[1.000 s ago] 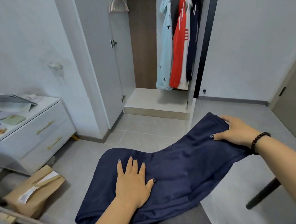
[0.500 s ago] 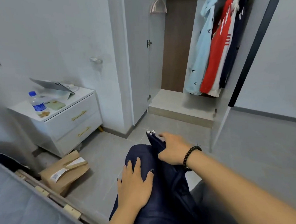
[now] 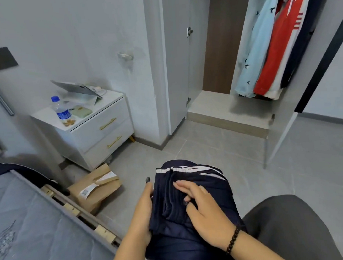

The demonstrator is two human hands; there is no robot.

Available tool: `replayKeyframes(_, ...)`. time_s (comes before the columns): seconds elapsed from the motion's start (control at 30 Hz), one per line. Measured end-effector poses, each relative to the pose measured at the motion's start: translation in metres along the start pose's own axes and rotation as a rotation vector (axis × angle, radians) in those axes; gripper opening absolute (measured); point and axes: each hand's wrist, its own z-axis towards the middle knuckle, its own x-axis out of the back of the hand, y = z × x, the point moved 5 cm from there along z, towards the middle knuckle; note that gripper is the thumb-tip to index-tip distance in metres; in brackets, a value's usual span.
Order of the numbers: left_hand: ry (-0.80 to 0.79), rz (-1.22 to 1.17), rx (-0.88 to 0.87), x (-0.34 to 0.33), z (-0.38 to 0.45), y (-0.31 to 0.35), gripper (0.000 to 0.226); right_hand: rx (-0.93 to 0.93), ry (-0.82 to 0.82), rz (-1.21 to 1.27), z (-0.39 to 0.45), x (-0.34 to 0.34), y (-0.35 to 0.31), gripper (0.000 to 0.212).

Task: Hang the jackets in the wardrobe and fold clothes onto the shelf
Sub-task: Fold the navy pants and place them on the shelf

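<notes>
Navy garment (image 3: 193,207), dark blue with white stripes at its far edge: doubled over into a thick bundle, lying on the person's lap over a grey trouser leg (image 3: 289,227), well apart from the wardrobe. Left hand (image 3: 141,210): set against the bundle's left side, fingers reaching under and around the cloth edge, holding it there. Right hand (image 3: 201,206): laid on top of the bundle, fingers loosely extended and pressing the upper layer down, no cloth seen pinched; a dark bead bracelet (image 3: 232,240) at the wrist. Step in hand, by judgement: the folding half of the task, with this piece partly folded and still bulky. The next move likely calls for flattening and squaring the layers, then carrying the bundle across the floor to the wardrobe. Wardrobe (image 3: 232,51): door open, brown back panel showing; a light blue jacket (image 3: 256,50), a red jacket (image 3: 280,48) and a dark one beside them hang at its right, so the hanging half looks largely done. Wardrobe base shelf (image 3: 221,108): pale, low, lying under the hung jackets, a probable place for the fold. Surroundings: grey tiled floor (image 3: 238,156); white bedside cabinet (image 3: 98,130) bearing a water bottle (image 3: 61,110) and a propped tablet (image 3: 77,89); brown paper parcel (image 3: 96,188) on the floor beside a bed (image 3: 32,228) with a grey cover.
</notes>
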Motion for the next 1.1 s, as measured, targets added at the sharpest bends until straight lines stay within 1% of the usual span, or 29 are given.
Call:
replayKeyframes(0.03, -0.055, 0.015, -0.002, 0.001, -0.001, 0.006, 0.05, 0.013, -0.009, 0.012, 0.0, -0.001, 0.0, 0.059)
replayKeyframes(0.07, -0.118, 0.078, -0.019, 0.0, -0.002, 0.012, 0.047, 0.024, -0.022, 0.036, 0.002, -0.001, 0.0, 0.059)
replayKeyframes(0.1, -0.139, 0.144, -0.049, 0.0, -0.003, 0.018, 0.046, 0.029, -0.033, 0.076, 0.006, 0.001, 0.0, 0.058)
replayKeyframes(0.17, -0.134, 0.228, -0.079, 0.001, -0.005, 0.022, 0.062, 0.005, -0.038, 0.222, 0.014, 0.008, 0.001, 0.054)
replayKeyframes(0.23, -0.115, 0.274, -0.115, 0.006, -0.007, 0.022, 0.07, -0.062, 0.042, 0.432, 0.021, 0.016, 0.008, 0.053)
replayKeyframes(0.27, -0.112, 0.28, -0.125, 0.01, -0.007, 0.019, 0.07, -0.097, 0.121, 0.509, 0.022, 0.019, 0.015, 0.053)
replayKeyframes(0.3, -0.107, 0.273, -0.114, 0.007, -0.007, 0.02, 0.068, -0.116, 0.209, 0.536, 0.02, 0.023, 0.021, 0.054)
replayKeyframes(0.37, -0.096, 0.241, -0.084, 0.005, -0.008, 0.017, 0.063, -0.11, 0.334, 0.437, 0.015, 0.027, 0.034, 0.056)
replayKeyframes(0.47, -0.092, 0.208, -0.044, 0.007, -0.004, 0.009, 0.069, -0.061, 0.404, 0.162, 0.005, 0.028, 0.056, 0.055)
replayKeyframes(0.5, -0.094, 0.202, -0.037, 0.006, -0.005, 0.008, 0.07, -0.086, 0.427, 0.113, 0.002, 0.03, 0.066, 0.051)
replayKeyframes(0.53, -0.099, 0.196, -0.037, 0.006, -0.003, 0.006, 0.069, -0.151, 0.442, 0.103, 0.0, 0.032, 0.08, 0.049)
replayKeyframes(0.57, -0.087, 0.19, -0.027, 0.006, -0.002, 0.005, 0.067, -0.259, 0.433, 0.142, -0.001, 0.034, 0.094, 0.052)
replayKeyframes(0.6, -0.076, 0.185, -0.023, 0.007, 0.001, 0.003, 0.067, -0.4, 0.387, 0.248, -0.003, 0.034, 0.109, 0.058)
replayKeyframes(0.67, -0.047, 0.184, -0.007, 0.007, 0.005, -0.002, 0.067, -0.658, 0.182, 0.641, -0.011, 0.024, 0.134, 0.065)
replayKeyframes(0.7, -0.039, 0.184, 0.009, 0.006, 0.006, -0.005, 0.068, -0.748, 0.073, 0.85, -0.016, 0.019, 0.141, 0.063)
replayKeyframes(0.73, -0.039, 0.186, 0.019, 0.005, 0.008, -0.008, 0.068, -0.822, 0.016, 1.002, -0.022, 0.015, 0.146, 0.057)
replayKeyframes(0.77, -0.037, 0.191, 0.028, 0.004, 0.009, -0.008, 0.067, -0.871, -0.001, 1.097, -0.027, 0.013, 0.15, 0.052)
replayKeyframes(0.83, -0.05, 0.194, 0.03, 0.001, 0.013, -0.009, 0.063, -0.919, 0.01, 1.184, -0.031, 0.013, 0.16, 0.049)
replayKeyframes(0.9, -0.068, 0.195, 0.028, -0.004, 0.019, -0.01, 0.062, -0.911, 0.021, 1.194, -0.029, 0.017, 0.168, 0.048)
replayKeyframes(1.03, -0.121, 0.119, 0.043, -0.015, 0.033, -0.012, 0.058, -0.859, 0.01, 1.178, -0.021, 0.035, 0.174, 0.049)
replayKeyframes(1.1, -0.131, 0.105, 0.036, -0.023, 0.042, -0.005, 0.058, -0.785, 0.026, 1.17, -0.01, 0.046, 0.178, 0.048)
